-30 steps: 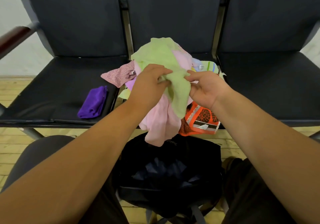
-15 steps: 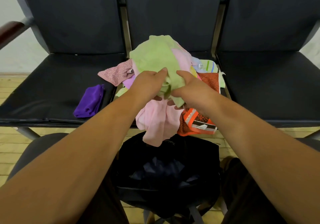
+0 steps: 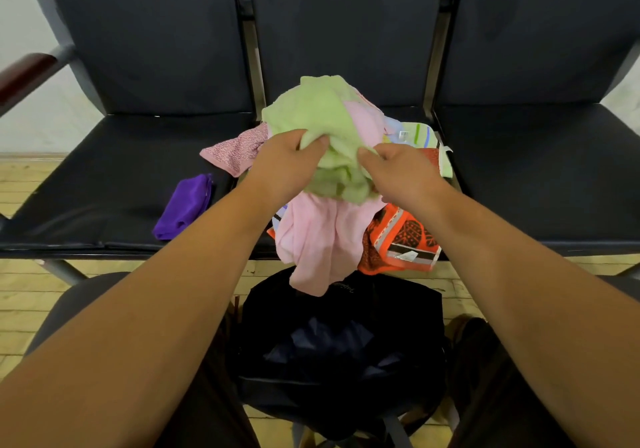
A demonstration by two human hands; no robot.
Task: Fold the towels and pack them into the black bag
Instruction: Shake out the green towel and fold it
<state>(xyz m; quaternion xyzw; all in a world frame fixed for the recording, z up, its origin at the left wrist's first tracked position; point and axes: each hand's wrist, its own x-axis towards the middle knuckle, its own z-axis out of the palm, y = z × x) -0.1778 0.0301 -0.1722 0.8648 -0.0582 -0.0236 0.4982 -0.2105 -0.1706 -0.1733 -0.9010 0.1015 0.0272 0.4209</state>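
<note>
A heap of towels lies on the middle seat. On top is a light green towel (image 3: 313, 115); my left hand (image 3: 284, 165) grips its front fold and my right hand (image 3: 398, 170) pinches it from the right. A pale pink towel (image 3: 318, 236) hangs under it over the seat's front edge. An orange patterned towel (image 3: 398, 239) lies to the right, a speckled pink one (image 3: 230, 151) to the left. A folded purple towel (image 3: 185, 205) rests apart on the left seat. The black bag (image 3: 343, 343) stands open on the floor between my knees.
A row of three black padded seats (image 3: 536, 170) stands in front of me, with a wooden armrest (image 3: 24, 73) at the far left. A striped pale towel (image 3: 419, 136) shows at the back of the heap. Wooden floor (image 3: 20, 295) lies below.
My hands have drawn apart a little and now bunch the green towel higher on the heap; my right hand moved right from the centre.
</note>
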